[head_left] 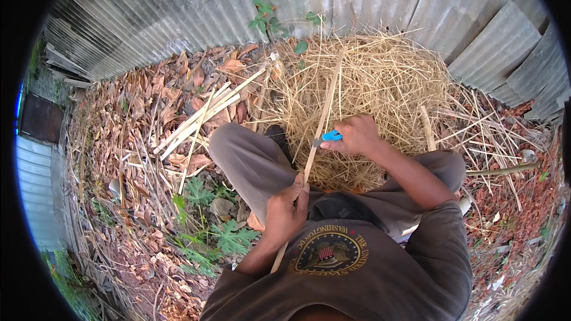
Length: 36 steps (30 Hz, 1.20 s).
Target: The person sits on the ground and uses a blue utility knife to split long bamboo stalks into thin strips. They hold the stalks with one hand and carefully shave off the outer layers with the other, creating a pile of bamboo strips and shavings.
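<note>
In the head view, the person sits on the ground with knees drawn up, grey trousers and a dark shirt filling the near part of the picture. The left hand (286,211) is clenched around the near part of a long pale bamboo strip (324,113), which runs from beside the person's chest up and away over the lap, its far end lying across the straw pile (380,77). The right hand (357,135) is closed on a blue-handled knife (329,137), holding it against the strip a little farther along than the left hand; the short blade points left and touches the strip's edge. The straw pile fills the far middle of the scene, just beyond the knees. To its left, a bundle of split bamboo strips (205,113) lies slanted on a bed of dry brown leaves (148,101). Green weeds (208,232) grow near the left knee. A corrugated metal fence (196,6) closes off the far side, with a small leafy plant (270,15) at its foot.
</note>
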Each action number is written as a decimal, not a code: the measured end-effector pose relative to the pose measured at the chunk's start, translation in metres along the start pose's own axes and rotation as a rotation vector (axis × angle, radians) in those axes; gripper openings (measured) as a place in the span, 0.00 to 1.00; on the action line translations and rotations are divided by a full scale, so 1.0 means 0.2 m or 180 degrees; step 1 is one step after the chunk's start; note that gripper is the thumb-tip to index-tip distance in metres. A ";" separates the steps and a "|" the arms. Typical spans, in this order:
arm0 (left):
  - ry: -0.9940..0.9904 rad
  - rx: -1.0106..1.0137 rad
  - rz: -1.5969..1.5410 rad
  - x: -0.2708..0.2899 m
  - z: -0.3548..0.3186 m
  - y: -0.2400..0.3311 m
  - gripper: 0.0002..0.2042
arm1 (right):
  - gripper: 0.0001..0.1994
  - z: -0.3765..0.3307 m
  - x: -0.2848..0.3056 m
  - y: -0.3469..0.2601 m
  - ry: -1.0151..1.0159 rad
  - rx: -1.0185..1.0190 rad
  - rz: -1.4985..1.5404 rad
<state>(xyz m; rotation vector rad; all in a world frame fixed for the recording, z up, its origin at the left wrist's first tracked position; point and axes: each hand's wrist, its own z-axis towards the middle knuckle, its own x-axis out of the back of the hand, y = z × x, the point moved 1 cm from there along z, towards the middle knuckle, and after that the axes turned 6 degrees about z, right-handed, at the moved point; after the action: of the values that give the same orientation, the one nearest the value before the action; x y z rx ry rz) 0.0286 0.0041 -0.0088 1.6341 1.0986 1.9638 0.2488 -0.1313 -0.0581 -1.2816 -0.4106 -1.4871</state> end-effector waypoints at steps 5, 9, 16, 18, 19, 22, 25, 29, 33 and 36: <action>0.0053 -0.0068 0.0046 0.01 0.03 0.02 0.10 | 0.39 0.02 -0.05 0.09 0.0394 0.0360 -0.0189; -0.0133 -0.0166 -0.0352 -0.04 -0.07 -0.03 0.12 | 0.39 0.08 0.06 0.43 -0.0090 -0.0990 -0.0792; -0.0702 0.0345 -0.0765 0.05 -0.17 -0.01 0.12 | 0.39 0.05 0.12 0.52 -0.0145 -0.1301 -0.0871; -0.0633 0.0153 -0.0825 0.02 -0.18 -0.02 0.12 | 0.39 0.05 0.15 0.66 -0.0266 -0.2134 -0.0898; -0.0617 0.0036 -0.0860 0.00 -0.20 -0.04 0.13 | 0.40 -0.01 0.14 0.72 -0.0089 -0.1967 -0.0986; -0.0593 -0.0132 -0.0826 0.02 -0.20 -0.04 0.13 | 0.39 0.01 0.16 0.67 0.0475 -0.1665 -0.0802; -0.0970 0.0440 -0.1400 0.06 -0.16 -0.06 0.15 | 0.37 0.04 0.17 0.60 -0.0878 -0.3334 0.4655; -0.1278 0.0553 -0.1842 0.02 -0.12 -0.13 0.18 | 0.36 0.05 0.23 0.50 -0.0324 -0.3654 0.3789; -0.1127 0.0841 -0.1795 -0.01 -0.10 -0.13 0.18 | 0.34 0.05 0.33 0.15 -0.0116 -0.1577 0.0506; -0.1007 0.0761 -0.1781 -0.03 -0.07 -0.12 0.15 | 0.31 0.02 0.41 -0.18 -0.0119 -0.0495 0.0267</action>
<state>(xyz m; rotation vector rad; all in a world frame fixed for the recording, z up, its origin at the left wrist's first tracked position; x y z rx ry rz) 0.0116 0.0100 -0.0314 1.4660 1.4963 1.2160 0.2326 -0.1548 0.0281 -1.4337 -0.2661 -1.4483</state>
